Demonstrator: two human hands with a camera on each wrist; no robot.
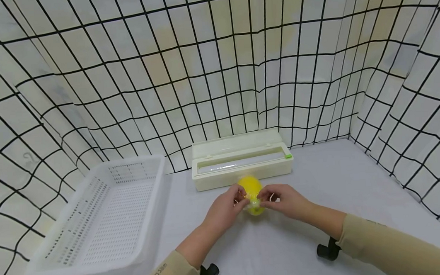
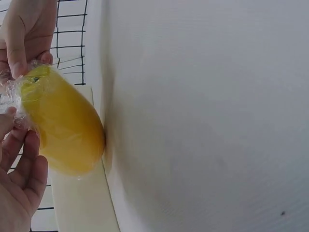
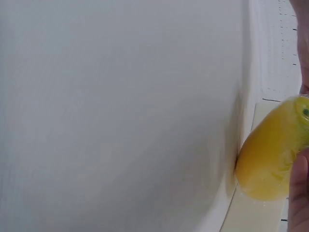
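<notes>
A smooth yellow mango, bundled in clear plastic wrap, stands tilted at the white tabletop with its greenish stem end toward the person. My left hand pinches the gathered wrap on the left of that end, thumb against curled fingers. From the right side, my right hand pinches the wrap too, its fingertips close to the left hand's. In the right wrist view, the right thumb covers part of the mango. Directly behind the mango is a cream wrap dispenser box, lid raised.
Inside the dispenser lies a roll of film, and a green tab sits at its right end. A white perforated basket stands on the left. Black wire grid panels enclose the back and sides of the white tabletop.
</notes>
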